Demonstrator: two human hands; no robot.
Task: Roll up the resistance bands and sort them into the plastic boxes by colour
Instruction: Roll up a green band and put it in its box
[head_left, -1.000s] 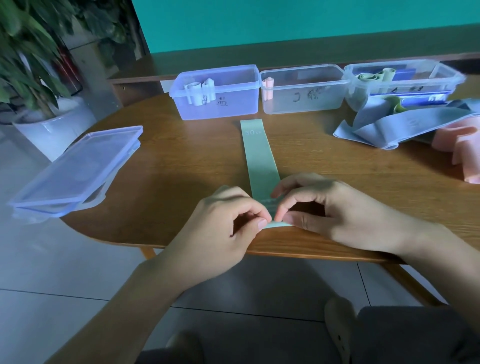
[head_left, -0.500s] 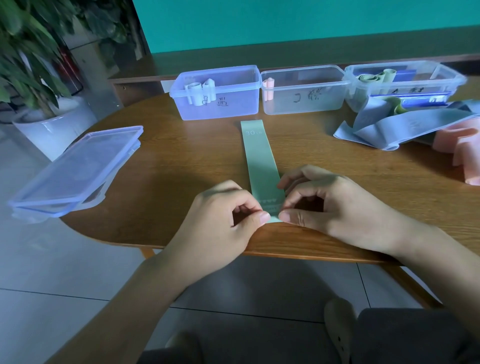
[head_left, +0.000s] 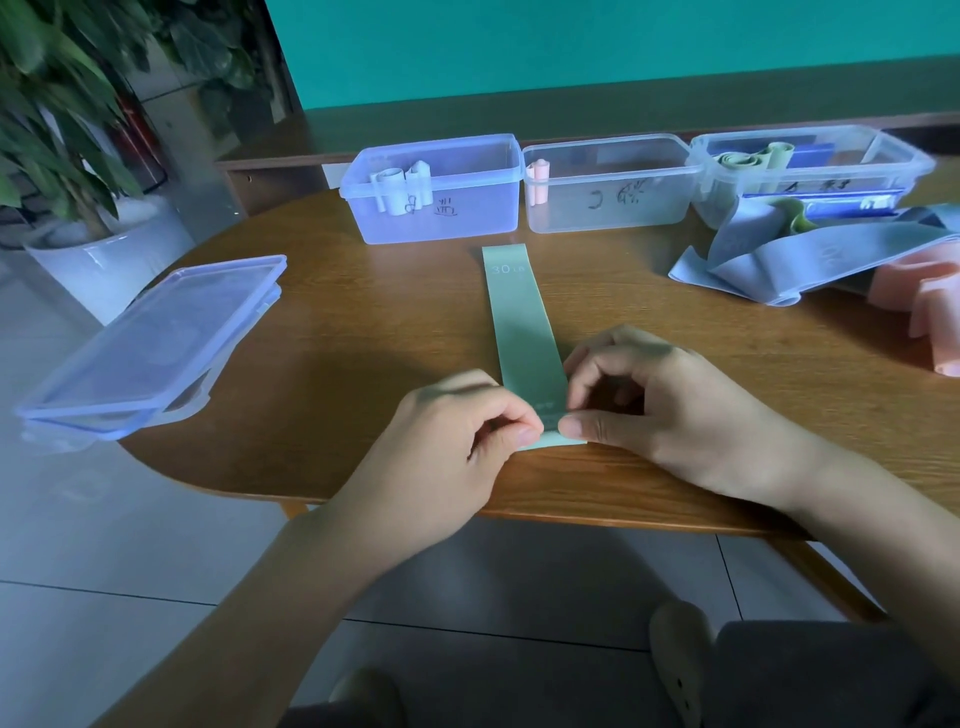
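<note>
A pale green resistance band (head_left: 519, 317) lies flat on the wooden table (head_left: 363, 332), its length running away from me, marked "30" at the far end. My left hand (head_left: 457, 441) and my right hand (head_left: 660, 410) both pinch its near end at the table's front edge. Three plastic boxes stand in a row at the back: a blue-tinted box (head_left: 441, 208) with rolled pale blue bands, a clear middle box (head_left: 613, 197) with one pink roll, and a right box (head_left: 810, 171) with green rolls.
A heap of loose blue bands (head_left: 779, 260) and pink bands (head_left: 924, 301) lies at the right. Stacked box lids (head_left: 156, 343) overhang the table's left edge. A potted plant (head_left: 78, 156) stands on the floor to the left.
Both hands have crept slightly forward along the band while still pinching its near end; the near end looks a little shorter.
</note>
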